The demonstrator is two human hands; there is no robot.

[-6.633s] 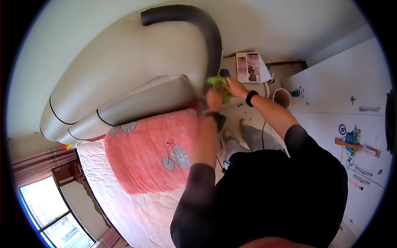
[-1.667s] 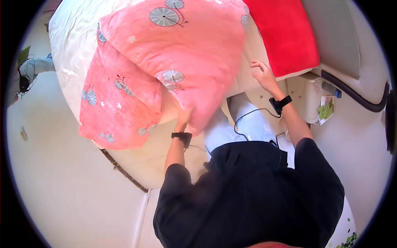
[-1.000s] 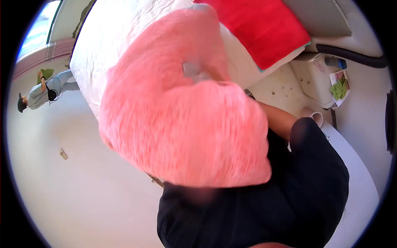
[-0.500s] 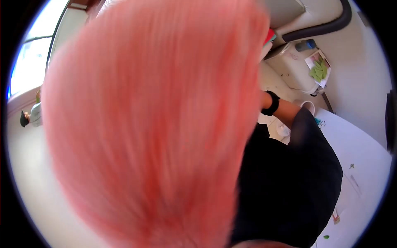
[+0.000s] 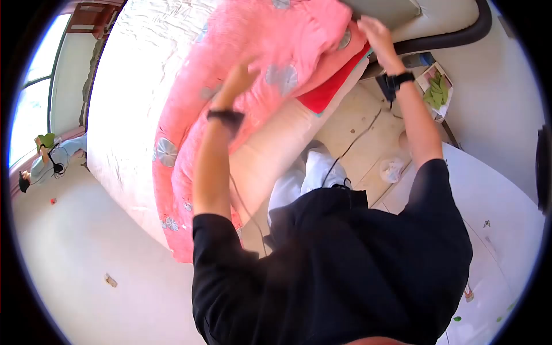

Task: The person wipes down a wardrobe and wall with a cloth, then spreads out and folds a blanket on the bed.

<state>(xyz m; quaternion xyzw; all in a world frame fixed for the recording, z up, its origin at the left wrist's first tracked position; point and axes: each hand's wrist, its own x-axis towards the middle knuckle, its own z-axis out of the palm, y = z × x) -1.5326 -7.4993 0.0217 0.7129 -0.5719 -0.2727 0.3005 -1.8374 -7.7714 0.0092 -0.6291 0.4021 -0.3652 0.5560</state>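
The pink fleece blanket (image 5: pixel 259 34) with grey wheel prints lies loosely folded and rumpled over the bed, its lower left part hanging past the edge. My left hand (image 5: pixel 240 79), blurred, is over the middle of the blanket with thumb and fingers apart. At the blanket's right end is my right hand (image 5: pixel 376 35), its fingers slightly bent and apart, close beside the fabric. A red cloth (image 5: pixel 328 92) shows from under the blanket near the bed's front edge.
The white mattress (image 5: pixel 123 109) reaches toward a window (image 5: pixel 34 98) at the left. A bedside cabinet on the right bears a bottle (image 5: pixel 418 60) and a green cloth (image 5: pixel 437 91). Another person (image 5: pixel 52 161) stands at far left. A cable (image 5: pixel 359 137) hangs near my legs.
The blanket, lifted up before the camera half a second ago, has come down across the bed and over most of the red cloth. Both my hands have come back into view.
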